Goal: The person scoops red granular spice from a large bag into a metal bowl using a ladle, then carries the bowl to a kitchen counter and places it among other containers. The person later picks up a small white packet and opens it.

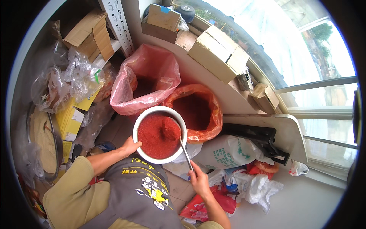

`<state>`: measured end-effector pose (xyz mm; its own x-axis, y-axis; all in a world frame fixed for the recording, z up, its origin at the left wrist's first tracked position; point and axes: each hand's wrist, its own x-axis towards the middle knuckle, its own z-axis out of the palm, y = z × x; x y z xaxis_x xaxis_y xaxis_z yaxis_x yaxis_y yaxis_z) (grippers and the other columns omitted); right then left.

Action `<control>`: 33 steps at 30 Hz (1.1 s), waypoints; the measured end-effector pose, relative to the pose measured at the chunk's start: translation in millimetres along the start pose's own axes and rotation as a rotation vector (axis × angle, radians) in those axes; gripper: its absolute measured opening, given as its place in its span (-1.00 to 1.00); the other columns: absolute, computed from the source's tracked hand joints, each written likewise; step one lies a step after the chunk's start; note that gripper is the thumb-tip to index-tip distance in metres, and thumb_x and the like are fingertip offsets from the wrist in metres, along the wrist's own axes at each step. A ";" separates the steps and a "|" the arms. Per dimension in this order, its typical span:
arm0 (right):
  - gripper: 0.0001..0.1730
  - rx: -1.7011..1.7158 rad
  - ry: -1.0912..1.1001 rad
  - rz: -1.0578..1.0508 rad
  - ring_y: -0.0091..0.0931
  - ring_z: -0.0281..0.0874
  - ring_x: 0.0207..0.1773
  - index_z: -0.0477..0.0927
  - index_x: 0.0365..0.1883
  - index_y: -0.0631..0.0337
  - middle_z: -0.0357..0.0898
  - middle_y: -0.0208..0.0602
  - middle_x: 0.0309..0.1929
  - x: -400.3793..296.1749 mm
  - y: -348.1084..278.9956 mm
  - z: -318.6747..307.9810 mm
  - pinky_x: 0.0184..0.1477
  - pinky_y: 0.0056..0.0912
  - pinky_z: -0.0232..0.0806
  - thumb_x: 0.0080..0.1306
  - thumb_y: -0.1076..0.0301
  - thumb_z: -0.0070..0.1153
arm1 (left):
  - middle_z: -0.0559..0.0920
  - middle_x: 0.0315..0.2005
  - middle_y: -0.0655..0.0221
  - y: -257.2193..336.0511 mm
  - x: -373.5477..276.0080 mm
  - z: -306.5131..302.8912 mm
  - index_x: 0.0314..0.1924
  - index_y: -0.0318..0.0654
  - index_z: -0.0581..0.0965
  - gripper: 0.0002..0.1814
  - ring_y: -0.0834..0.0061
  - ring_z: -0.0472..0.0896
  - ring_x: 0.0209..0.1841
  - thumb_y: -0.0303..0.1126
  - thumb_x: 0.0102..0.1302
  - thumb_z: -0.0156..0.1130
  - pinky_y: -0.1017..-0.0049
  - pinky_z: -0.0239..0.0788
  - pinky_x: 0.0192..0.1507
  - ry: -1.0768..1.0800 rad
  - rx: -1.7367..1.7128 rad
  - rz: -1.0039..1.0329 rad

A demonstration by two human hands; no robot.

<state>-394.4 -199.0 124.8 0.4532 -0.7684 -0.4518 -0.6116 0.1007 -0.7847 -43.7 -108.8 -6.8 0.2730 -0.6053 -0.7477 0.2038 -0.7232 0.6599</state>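
Note:
My left hand (132, 146) grips the rim of a round white pot (137, 120) at its left side, thumb over the edge. Red ground powder, probably chili (151, 140), nearly fills the pot. A long metal handle (186, 154) is held in my right hand (199, 178). It runs over the pot's right rim to a scoop or ladle, whose bowl is heaped with the red powder (171, 128). Just beyond the pot stand two plastic-lined containers: a pink bag (128, 97), dark inside, and an orange-red bag (216, 126) with dark red contents.
A stuffed white sack (226, 151) bearing print lies right, beside a black metal frame (248, 133). Plastic bags (257, 189) pile below it. Cardboard boxes (214, 54) line the windowsill. Leftward are clear plastic bags (83, 68), yellow cartons (68, 120) and a basin of pale granules (41, 140).

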 end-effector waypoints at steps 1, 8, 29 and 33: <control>-0.40 -0.243 0.113 -0.308 -0.35 0.56 -0.45 0.35 0.42 0.08 0.60 -0.15 -0.28 -5.7 5.0 23.8 -0.40 -0.28 0.42 0.42 0.47 0.10 | 0.67 -0.24 0.25 -1.1 -1.0 1.6 0.08 -0.43 0.54 -0.57 0.46 0.64 -0.26 -0.53 0.16 0.18 0.42 0.50 -0.25 0.021 -0.014 0.021; -0.43 -0.440 0.163 -0.123 -0.14 0.56 -0.29 0.45 0.34 -0.01 0.51 -0.06 -0.24 -32.3 -24.3 45.5 -0.23 -0.11 0.46 0.35 0.51 0.13 | 0.69 -0.10 0.17 13.1 -8.6 5.0 0.10 -0.46 0.55 -0.56 0.40 0.65 -0.07 -0.54 0.18 0.18 0.39 0.49 -0.01 -0.026 -0.030 -0.091; -0.45 -0.632 -0.064 0.221 0.11 0.64 -0.08 0.44 0.30 0.29 0.63 0.35 -0.18 232.2 129.2 45.6 0.01 0.09 0.48 0.30 0.50 -0.06 | 0.67 -0.08 0.19 -6.5 -18.0 -35.0 0.14 -0.46 0.51 -0.50 0.40 0.64 -0.06 -0.55 0.13 0.20 0.41 0.48 -0.01 0.041 -0.001 -0.040; -0.54 -0.448 -0.112 0.105 0.16 0.61 -0.04 0.52 0.14 0.39 0.62 0.39 -0.15 218.2 93.1 44.7 -0.03 0.05 0.48 0.30 0.37 0.12 | 0.66 -0.05 0.19 -10.7 -15.7 -40.0 0.16 -0.44 0.49 -0.49 0.41 0.63 -0.02 -0.53 0.15 0.20 0.42 0.47 0.03 0.034 0.009 -0.043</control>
<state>-323.5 -329.1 -65.8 0.4258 -0.6935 -0.5812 -0.8664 -0.1273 -0.4829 -12.6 -78.2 0.9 0.2960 -0.5616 -0.7726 0.2082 -0.7515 0.6260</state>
